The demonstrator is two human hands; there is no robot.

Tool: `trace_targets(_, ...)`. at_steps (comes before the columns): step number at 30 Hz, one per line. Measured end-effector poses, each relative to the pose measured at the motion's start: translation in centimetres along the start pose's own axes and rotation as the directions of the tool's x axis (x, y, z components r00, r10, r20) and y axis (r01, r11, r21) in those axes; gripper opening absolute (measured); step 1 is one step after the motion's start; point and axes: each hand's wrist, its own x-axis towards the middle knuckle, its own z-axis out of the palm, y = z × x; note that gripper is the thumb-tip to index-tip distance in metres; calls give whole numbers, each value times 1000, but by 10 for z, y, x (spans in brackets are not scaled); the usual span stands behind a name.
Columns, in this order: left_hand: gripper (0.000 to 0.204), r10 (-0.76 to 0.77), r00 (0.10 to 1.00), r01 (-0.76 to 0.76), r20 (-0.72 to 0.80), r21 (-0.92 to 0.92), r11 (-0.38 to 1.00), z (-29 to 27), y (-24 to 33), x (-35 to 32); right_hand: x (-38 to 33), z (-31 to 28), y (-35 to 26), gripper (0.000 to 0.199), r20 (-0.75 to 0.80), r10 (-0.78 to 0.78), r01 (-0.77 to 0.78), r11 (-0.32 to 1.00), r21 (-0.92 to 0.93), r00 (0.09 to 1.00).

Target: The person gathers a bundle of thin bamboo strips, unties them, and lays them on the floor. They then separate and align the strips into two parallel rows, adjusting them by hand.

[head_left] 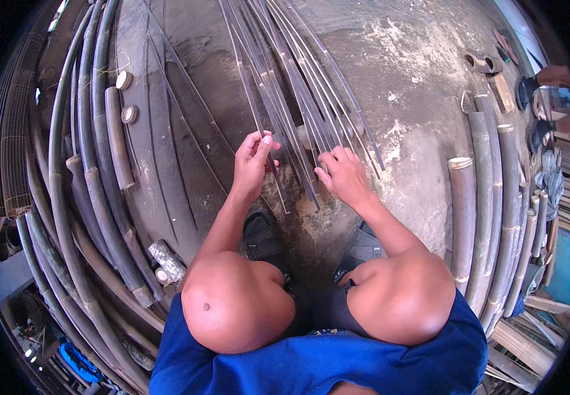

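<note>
Between the thumb and fingers of my left hand point(252, 161) is a long, thin bamboo strip point(276, 187), its near end slanting down past my fingertips. My right hand point(347, 175) is over the near ends of several other bamboo strips point(298, 85), its fingers curled inward; what they pinch, if anything, is hidden. These strips run away from me across the floor in a loose bundle, some pale, some dark. A short block-like piece point(311, 133) lies crosswise under them, mostly covered.
Long bamboo poles point(87, 131) line the left side, with a bamboo tube point(119, 138) beside them. Loose strips point(170, 92) lie left of the bundle. Shorter cut bamboo lengths point(463, 217) stand at right. Another person's feet point(528, 89) show at far right. My sandals point(262, 237) are below my hands.
</note>
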Motion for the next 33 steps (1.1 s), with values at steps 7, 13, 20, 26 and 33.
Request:
trace_targets(7,27,-154,987,152,45,50,987,-15,-28,6,17,12,3,24,0,37,-37,995,-97,999)
trace_targets(13,27,-198,978,190,61,106,976,-15,-27,8,11,9,-16,23,136,31,-24,998,-53,990)
trace_targets(20,26,-241,962,239,127,31,970,4,-24,11,18,-12,-17,19,375,173,-398,610,685,911)
trace_targets(26,27,-176,979,179,106,-24,984,19,-25,21,-3,3,-8,13,622,116,-623,315,716,774)
trace_targets(33,21,-165,985,165,57,11,986,15,-20,10,-10,21,-16,17,664,111,-670,214,711,740)
